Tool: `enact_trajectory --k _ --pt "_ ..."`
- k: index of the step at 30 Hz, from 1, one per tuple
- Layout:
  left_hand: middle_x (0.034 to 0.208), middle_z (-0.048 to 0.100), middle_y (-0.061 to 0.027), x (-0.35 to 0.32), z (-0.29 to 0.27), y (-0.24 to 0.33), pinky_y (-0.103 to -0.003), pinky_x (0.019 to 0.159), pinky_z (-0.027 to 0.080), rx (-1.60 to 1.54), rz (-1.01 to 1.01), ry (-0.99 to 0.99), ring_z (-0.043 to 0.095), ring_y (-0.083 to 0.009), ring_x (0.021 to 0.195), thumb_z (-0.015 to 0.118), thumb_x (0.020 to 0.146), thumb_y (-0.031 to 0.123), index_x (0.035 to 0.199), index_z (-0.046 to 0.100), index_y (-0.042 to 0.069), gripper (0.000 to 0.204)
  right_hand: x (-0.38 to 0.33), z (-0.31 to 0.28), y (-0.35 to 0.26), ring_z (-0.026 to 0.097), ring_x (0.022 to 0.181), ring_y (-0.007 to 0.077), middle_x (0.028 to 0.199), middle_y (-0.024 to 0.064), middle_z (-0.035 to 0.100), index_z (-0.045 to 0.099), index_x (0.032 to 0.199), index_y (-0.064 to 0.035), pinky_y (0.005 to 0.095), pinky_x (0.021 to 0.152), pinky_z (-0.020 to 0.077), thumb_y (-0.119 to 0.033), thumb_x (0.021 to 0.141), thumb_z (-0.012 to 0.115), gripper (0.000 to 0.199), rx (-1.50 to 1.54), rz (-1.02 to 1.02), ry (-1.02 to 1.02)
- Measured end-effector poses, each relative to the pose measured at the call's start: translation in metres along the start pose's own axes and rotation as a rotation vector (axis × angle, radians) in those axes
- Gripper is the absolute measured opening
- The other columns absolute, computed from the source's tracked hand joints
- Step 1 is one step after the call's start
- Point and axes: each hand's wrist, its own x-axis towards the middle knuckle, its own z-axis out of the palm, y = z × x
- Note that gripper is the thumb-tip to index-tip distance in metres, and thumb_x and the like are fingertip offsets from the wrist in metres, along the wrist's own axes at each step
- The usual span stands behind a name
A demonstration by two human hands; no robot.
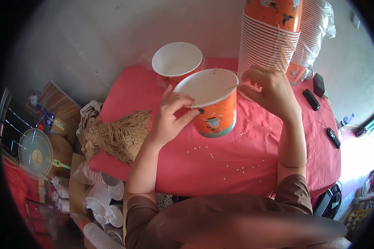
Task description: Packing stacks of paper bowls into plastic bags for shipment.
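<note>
An orange paper bucket with a white inside stands on the red tablecloth. My left hand grips its near rim, thumb and fingers pinched on the edge. My right hand is closed at the bucket's right rim, pinching a thin beige string that runs across the rim. A short end of string sticks up at the bucket's far rim.
A second empty bucket stands behind. A tall stack of nested orange buckets rises at the back right. A bundle of beige string lies at the table's left edge. Small black devices lie at the right. White punch-outs dot the cloth. A small fan sits on the floor at left.
</note>
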Motion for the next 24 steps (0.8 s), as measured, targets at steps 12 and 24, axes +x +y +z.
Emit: enact_trajectory --k 12,24 --pt "0.094 0.064 0.0020 -0.002 -0.009 -0.028 -0.021 0.077 0.046 -0.541 -0.428 0.304 0.056 -0.0055 0.085 0.064 0.095 0.024 0.108 0.063 0.001 0.027 0.011 -0.019 -0.040 0.063 0.096 0.0301 0.122 0.0118 0.052 0.053 0.132 -0.0152 0.0405 0.075 0.0532 -0.026 0.063 0.085 0.077 0.206 -0.108 -0.406" --pt "0.105 0.064 -0.0058 -0.006 0.011 -0.061 -0.030 0.087 0.049 -0.772 -0.598 0.264 0.062 -0.0142 0.096 0.050 0.101 0.024 0.118 0.057 0.006 0.025 0.063 -0.070 0.012 0.062 0.097 0.0186 0.105 0.0073 0.062 0.062 0.118 -0.0047 0.0324 0.082 0.0515 -0.024 0.084 0.070 0.040 0.758 0.154 0.068"
